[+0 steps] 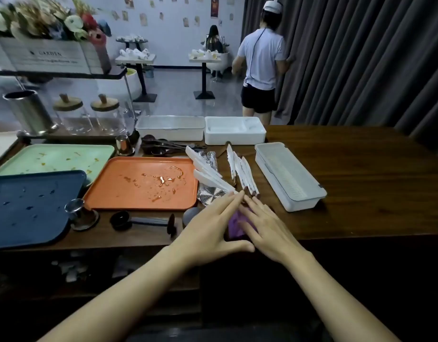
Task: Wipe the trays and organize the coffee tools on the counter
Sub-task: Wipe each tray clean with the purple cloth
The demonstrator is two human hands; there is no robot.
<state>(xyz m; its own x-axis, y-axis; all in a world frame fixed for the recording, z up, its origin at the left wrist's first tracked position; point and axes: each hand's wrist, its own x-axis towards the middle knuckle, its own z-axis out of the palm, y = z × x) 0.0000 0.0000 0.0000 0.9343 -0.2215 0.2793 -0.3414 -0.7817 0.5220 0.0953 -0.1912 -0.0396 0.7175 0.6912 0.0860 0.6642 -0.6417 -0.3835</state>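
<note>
A purple cloth (235, 224) lies at the front edge of the counter (361, 193), under both hands. The left hand (213, 228) and right hand (264, 227) lie flat on it, fingers straight, fingertips nearly meeting; whether they press down is hard to tell. Just left sits the orange tray (141, 166), streaked with spills, and past it the green tray (52, 156) and blue tray (27, 218), both spotted too. White sticks (242, 171) fan out beyond the fingertips.

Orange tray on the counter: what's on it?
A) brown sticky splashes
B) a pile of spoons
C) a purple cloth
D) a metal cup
A: the flat orange plastic tray has brownish liquid splashes scattered across its middle, and nothing else lies on it.
</note>
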